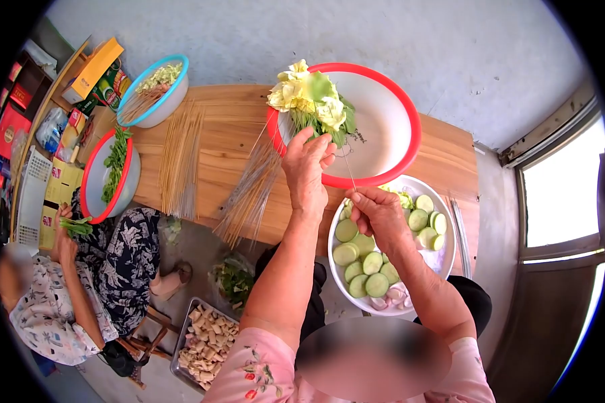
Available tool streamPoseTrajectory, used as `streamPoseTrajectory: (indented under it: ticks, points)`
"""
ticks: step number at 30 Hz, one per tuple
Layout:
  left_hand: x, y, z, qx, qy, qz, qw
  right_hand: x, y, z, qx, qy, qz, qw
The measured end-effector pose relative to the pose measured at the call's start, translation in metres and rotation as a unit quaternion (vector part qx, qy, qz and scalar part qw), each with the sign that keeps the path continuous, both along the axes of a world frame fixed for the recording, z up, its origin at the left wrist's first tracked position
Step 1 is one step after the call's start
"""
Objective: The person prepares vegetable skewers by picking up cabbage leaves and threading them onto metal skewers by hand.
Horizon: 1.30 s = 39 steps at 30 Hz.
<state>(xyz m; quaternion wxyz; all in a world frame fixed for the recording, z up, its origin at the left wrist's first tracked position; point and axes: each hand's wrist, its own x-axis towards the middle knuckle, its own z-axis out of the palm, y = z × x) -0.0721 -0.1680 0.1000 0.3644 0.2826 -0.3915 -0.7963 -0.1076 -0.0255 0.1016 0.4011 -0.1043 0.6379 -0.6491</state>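
Observation:
My left hand [308,168] is raised over the near rim of the red-rimmed white basin [383,127], its fingers closed in a pinch. What lies between them is too small to make out. Just beyond it, skewered pale-yellow and green leaves [302,91] rest in the basin, their sticks fanning out to the left. In my right hand [382,216], thumb and finger pinch the lower end of a thin skewer [351,171] that points up toward the basin. Below this hand stands a white bowl [334,252] with round green slices [376,284] and pinkish pieces [398,295].
Bare skewers [181,161] lie on the wooden table [238,114]. A blue-rimmed bowl [185,74] and a red-rimmed bowl of greens [91,191] stand left. Another person [67,295] sits there holding greens. A tray of cut chunks [205,342] and bagged greens [234,279] are below.

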Motion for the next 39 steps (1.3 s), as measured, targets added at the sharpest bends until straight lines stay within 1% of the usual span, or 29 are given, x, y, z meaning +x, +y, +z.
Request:
streamPoseTrajectory:
  ticks: [2,3,5,7,9,11,14,17,19,22,27,29,30,32,33,35,37,39]
  points:
    - [0.005,-0.008,-0.002,0.012,0.006,0.049,0.999,-0.003,-0.02,0.005,-0.013,-0.025,-0.002,1.0]
    - [0.007,-0.013,-0.004,0.012,0.008,0.051,0.999,-0.003,-0.031,0.007,-0.014,-0.023,0.0,1.0]
    - [0.013,-0.022,-0.007,0.004,0.014,0.114,0.993,-0.003,-0.053,0.01,-0.032,-0.029,-0.014,0.999]
    - [0.021,-0.027,-0.006,0.006,0.025,0.125,0.992,-0.003,-0.075,0.014,-0.032,-0.039,-0.018,0.999]
    - [0.027,-0.034,-0.007,0.021,0.022,0.163,0.986,-0.002,-0.098,0.013,-0.065,-0.068,-0.027,0.995]
    - [0.031,-0.04,-0.007,0.033,0.02,0.169,0.985,-0.004,-0.118,0.012,-0.069,-0.079,-0.026,0.994]
    - [0.035,-0.043,-0.004,0.038,0.018,0.19,0.981,-0.007,-0.142,0.004,-0.094,-0.138,-0.03,0.985]
    - [0.039,-0.046,0.0,0.044,0.026,0.196,0.979,-0.004,-0.154,0.003,-0.083,-0.147,-0.032,0.985]
    - [0.042,-0.048,0.003,0.046,0.002,0.226,0.973,0.0,-0.155,0.006,-0.077,-0.14,-0.026,0.987]
    - [0.044,-0.052,0.002,0.049,0.005,0.227,0.973,0.002,-0.153,0.006,-0.067,-0.132,-0.016,0.989]
    - [0.048,-0.052,0.003,0.037,0.007,0.233,0.972,0.01,-0.138,0.004,-0.062,-0.112,-0.028,0.991]
    - [0.05,-0.05,0.002,0.029,0.006,0.233,0.972,0.015,-0.123,0.006,-0.046,-0.075,-0.001,0.996]
    - [0.051,-0.049,-0.001,0.019,0.005,0.231,0.973,0.018,-0.113,0.007,-0.045,-0.077,-0.004,0.996]
    - [0.051,-0.047,-0.004,0.009,0.003,0.223,0.975,0.024,-0.09,0.009,0.004,-0.026,0.06,0.998]
    - [0.052,-0.045,-0.006,0.001,-0.003,0.217,0.976,0.028,-0.077,0.007,0.006,-0.029,0.054,0.998]
    - [0.054,-0.037,-0.008,-0.001,-0.018,0.201,0.979,0.04,-0.045,0.0,0.04,-0.008,0.089,0.995]
    - [0.055,-0.029,-0.012,-0.038,-0.018,0.185,0.982,0.055,-0.01,-0.005,0.043,-0.03,0.074,0.996]
    - [0.058,-0.02,-0.015,-0.04,-0.028,0.165,0.985,0.069,0.027,-0.015,0.043,-0.044,0.088,0.994]
